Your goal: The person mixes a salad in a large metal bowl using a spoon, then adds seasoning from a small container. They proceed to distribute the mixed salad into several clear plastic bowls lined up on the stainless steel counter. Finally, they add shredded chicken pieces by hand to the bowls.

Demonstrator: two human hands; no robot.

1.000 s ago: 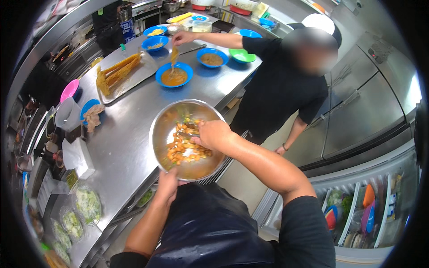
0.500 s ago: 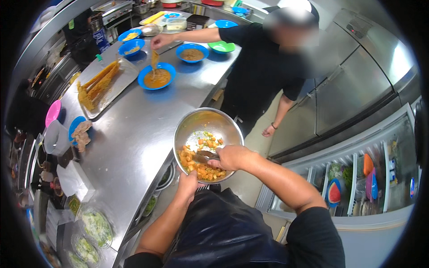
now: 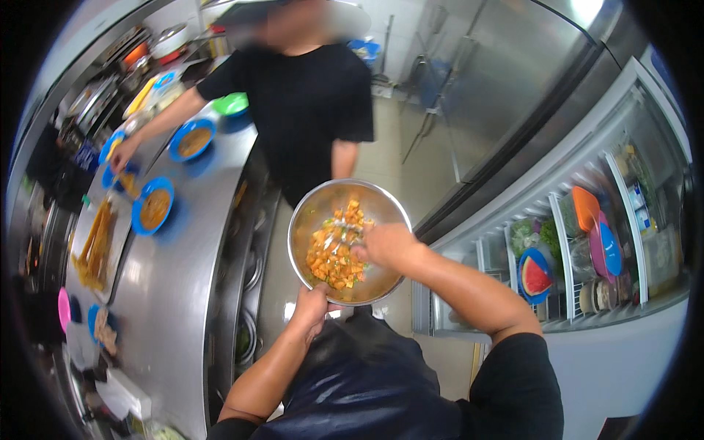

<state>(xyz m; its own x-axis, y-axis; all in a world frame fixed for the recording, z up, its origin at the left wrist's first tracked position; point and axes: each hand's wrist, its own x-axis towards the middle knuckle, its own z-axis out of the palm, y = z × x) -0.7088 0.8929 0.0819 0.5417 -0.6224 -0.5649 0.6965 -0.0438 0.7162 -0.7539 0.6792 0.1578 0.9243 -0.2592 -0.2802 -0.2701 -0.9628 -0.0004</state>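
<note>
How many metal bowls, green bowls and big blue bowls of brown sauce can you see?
Metal bowl, held by the left hand: 1
Green bowl: 1
Big blue bowls of brown sauce: 2
Total: 4

Steel counter (image 3: 172,293), 3 blue bowls (image 3: 154,207), food tray (image 3: 95,246)

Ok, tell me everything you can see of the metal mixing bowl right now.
The metal mixing bowl is round, shiny steel by its look, with a thin rim. It is held in the air beside the steel counter, not resting on it, and faces up. The left hand grips its near rim from below. The right hand reaches inside, mixing orange cubed food with green bits heaped at its middle.
</note>
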